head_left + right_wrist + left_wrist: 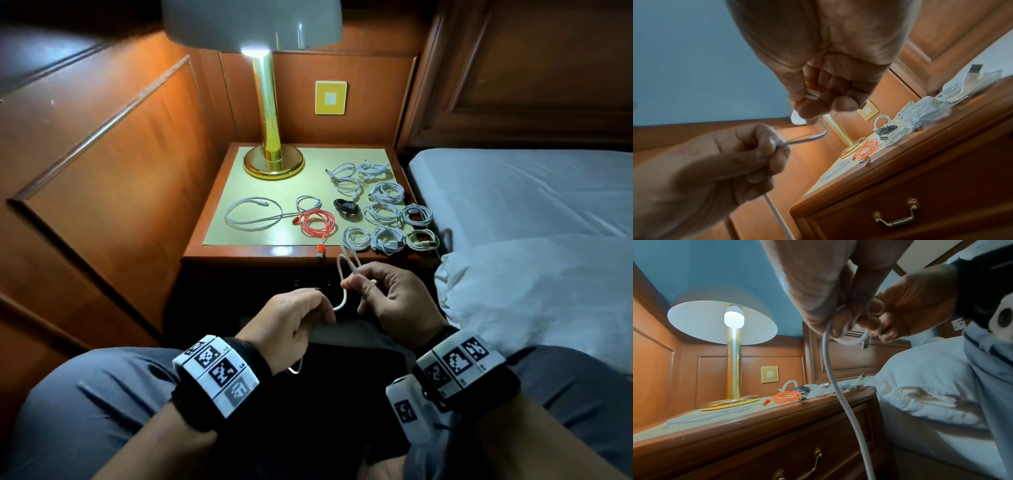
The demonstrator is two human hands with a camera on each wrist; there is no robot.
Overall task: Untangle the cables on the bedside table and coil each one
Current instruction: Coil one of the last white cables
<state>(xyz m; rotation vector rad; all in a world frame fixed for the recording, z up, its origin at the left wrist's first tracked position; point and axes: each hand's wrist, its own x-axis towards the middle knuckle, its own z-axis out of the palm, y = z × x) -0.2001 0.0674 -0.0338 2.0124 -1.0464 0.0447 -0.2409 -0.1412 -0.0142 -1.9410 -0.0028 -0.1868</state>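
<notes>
Wood counter (239, 255) carries approx. ten coiled cables; we judge the big white loop (254, 216) left. Our right hand (394, 298) pinches coil turns, left hand (291, 318) grips the white cable (342, 303) feeding it.

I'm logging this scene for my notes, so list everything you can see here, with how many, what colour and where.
white cable: one, white, held in the air between both hands in front of the table
coiled white cables: about ten, white, right half of the table
loose white cable: one, white, wide loop on the left of the table
small white coil: one, white, mid table
red cable: one, red, coiled near the front edge
black cable: one, black, coiled mid table
lamp: one, brass stem, pale shade, lit, back of the table
table: one, brown wood, pale top, beside the bed
wall plate: one, yellow, on the wall panel
bed: one, white sheets, right
left hand: pinches the white cable
right hand: holds its loops in the fingers
</notes>
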